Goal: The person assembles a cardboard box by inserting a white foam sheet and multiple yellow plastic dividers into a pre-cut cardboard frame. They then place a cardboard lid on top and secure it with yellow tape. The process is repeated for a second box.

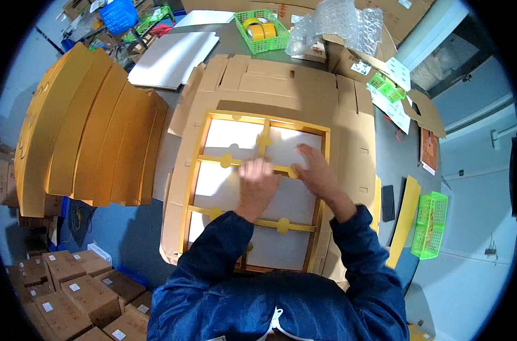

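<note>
A shallow yellow frame [194, 184] with crossing dividers lies on flattened cardboard in front of me. White surfaces show inside its compartments. Round yellow tabs, such as the tab [283, 225] on the lower divider, stand out along the strips. My left hand [257, 184] is over the middle divider near its crossing, fingers bunched and smeared by motion; whether it grips anything is hidden. To its right, my right hand [318, 175] has thumb and fingers apart, with the thumb beside a round tab [293, 171] on the same divider.
The cardboard sheet [349, 153] covers much of the table. Yellow boards [88, 125] stand stacked at left, near white sheets [173, 57]. A green basket [262, 42] holds tape rolls; bubble wrap [344, 25] lies beside it. At right are a yellow strip [404, 221] and green basket [429, 225].
</note>
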### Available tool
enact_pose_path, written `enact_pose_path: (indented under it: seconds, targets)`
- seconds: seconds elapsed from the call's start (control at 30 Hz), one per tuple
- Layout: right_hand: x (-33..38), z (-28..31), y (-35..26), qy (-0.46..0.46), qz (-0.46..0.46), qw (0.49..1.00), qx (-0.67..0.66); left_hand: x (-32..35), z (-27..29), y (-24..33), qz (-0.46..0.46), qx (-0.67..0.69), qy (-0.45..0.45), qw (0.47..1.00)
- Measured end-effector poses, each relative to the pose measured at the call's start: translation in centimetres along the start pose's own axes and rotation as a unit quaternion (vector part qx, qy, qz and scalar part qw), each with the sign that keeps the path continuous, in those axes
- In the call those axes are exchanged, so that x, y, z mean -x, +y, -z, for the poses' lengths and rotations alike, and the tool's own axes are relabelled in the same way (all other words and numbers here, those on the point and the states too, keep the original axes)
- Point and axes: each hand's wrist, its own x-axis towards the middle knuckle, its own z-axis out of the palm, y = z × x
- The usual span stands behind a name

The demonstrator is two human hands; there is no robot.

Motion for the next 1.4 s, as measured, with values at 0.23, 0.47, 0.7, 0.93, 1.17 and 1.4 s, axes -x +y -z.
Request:
enact_pose_path:
  seconds: [0.23,0.47,0.7,0.93,1.17,1.4]
  targets:
    - [11.2,-1.4,3.2,-0.073,-0.349,0.934,0.002,-3.3,-6.0,3.3,-0.23,-0.032,-0.158,0.96]
    - [10.2,-0.9,1.3,-0.135,-0.43,0.893,0.016,-3.2,-6.4,2.6,-0.24,-0.002,-0.15,0.959]
    - [11.0,-1.3,1.7,-0.07,-0.351,0.934,0.027,-2.1,-8.0,1.1,-0.256,-0.072,-0.189,0.945]
    - [11.3,-2.4,1.9,-0.106,-0.289,0.938,0.157,-2.4,-9.0,1.6,-0.227,-0.051,-0.189,0.954]
    - [10.5,-2.8,2.6,-0.094,-0.241,0.948,0.184,-3.4,-9.7,1.1,-0.267,-0.074,-0.138,0.951]
    - [8.6,-0.1,2.0,-0.11,-0.261,0.954,0.096,-5.5,-8.9,0.8,-0.334,-0.014,-0.194,0.922]
